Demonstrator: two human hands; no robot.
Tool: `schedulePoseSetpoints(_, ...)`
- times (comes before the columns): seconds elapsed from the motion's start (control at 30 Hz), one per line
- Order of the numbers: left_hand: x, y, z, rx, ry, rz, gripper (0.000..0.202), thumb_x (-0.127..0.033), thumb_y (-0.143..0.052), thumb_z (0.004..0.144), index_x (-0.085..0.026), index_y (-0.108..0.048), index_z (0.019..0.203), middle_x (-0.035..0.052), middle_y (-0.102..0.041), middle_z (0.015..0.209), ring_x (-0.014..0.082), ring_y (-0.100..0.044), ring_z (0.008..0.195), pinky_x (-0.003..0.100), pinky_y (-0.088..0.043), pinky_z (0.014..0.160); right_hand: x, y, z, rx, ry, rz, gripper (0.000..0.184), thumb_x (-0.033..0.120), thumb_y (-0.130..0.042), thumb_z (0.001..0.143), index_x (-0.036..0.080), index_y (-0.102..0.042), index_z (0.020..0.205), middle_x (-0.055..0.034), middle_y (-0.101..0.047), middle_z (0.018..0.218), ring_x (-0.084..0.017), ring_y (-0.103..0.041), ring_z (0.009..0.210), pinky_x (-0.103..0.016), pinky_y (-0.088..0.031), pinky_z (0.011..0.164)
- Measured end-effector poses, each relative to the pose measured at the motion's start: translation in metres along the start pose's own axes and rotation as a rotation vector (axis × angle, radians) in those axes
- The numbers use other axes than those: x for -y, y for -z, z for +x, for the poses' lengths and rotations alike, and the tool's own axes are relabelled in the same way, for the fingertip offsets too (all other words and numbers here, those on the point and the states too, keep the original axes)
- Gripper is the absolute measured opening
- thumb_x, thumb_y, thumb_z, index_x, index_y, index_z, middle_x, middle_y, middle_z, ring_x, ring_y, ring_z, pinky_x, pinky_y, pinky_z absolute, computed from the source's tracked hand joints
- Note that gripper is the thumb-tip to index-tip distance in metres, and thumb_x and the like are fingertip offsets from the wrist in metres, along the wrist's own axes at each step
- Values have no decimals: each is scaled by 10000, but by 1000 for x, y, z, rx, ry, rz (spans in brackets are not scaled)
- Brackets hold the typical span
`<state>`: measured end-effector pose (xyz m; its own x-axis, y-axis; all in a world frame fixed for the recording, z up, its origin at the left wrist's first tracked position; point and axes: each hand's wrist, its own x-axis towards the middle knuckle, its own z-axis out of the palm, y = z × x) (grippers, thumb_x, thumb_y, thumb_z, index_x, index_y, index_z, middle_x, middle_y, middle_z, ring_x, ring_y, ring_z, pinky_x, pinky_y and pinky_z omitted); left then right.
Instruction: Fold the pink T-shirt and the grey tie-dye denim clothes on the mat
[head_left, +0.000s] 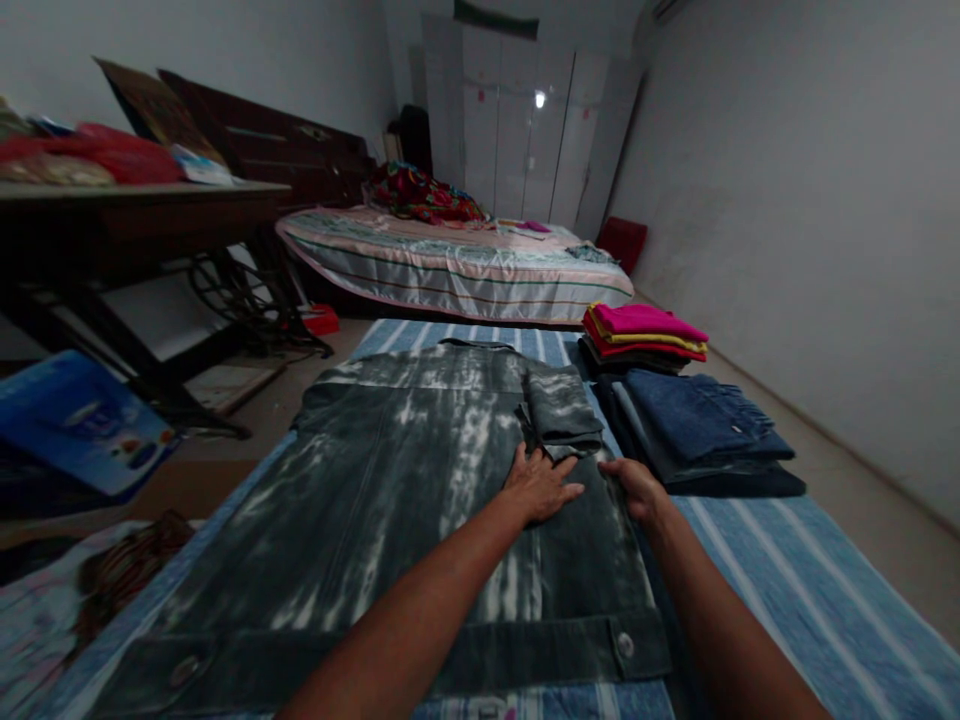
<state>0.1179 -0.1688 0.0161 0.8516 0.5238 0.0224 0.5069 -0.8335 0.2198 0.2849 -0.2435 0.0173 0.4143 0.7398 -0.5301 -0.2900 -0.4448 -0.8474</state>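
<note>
A dark green-grey denim jacket (420,470) with pale streaks lies spread out, back side up, its collar at the far end and its buttoned waistband toward me. One sleeve (562,400) is folded over onto the back at the right. My left hand (544,485) rests flat on the jacket just below that sleeve, fingers spread. At the jacket's right side edge, my right hand (637,488) has its thumb and fingers closed on the cloth; part of its grip is hidden.
Under the jacket is a blue striped cloth (780,560). To the right sit folded jeans (697,420) and a stack of bright folded clothes (645,330). A bed (465,270) stands beyond, a sewing-machine table (150,200) and blue box (82,425) at left.
</note>
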Motion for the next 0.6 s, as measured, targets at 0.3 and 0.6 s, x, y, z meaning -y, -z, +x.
schedulePoseSetpoints(0.3,-22,-16,-12,-118,81,-14,499,-481,-360,948,-237,-440,1376,100,-531,1374,300,-409,1303,562,-197,1103,1,3,-14,-45,17,-34,48,154,-569,744,166,-575,698,-11,-602,491,-158,-580,428,-257,-477,456)
schedulePoseSetpoints(0.6,-32,-21,-19,-169,47,-28,498,-446,-350,960,-181,-444,1371,106,-467,1440,283,-425,1299,552,-221,1111,-24,11,-44,-7,52,-107,137,232,-659,625,170,-573,712,-27,-638,526,-173,-604,453,-259,-483,453)
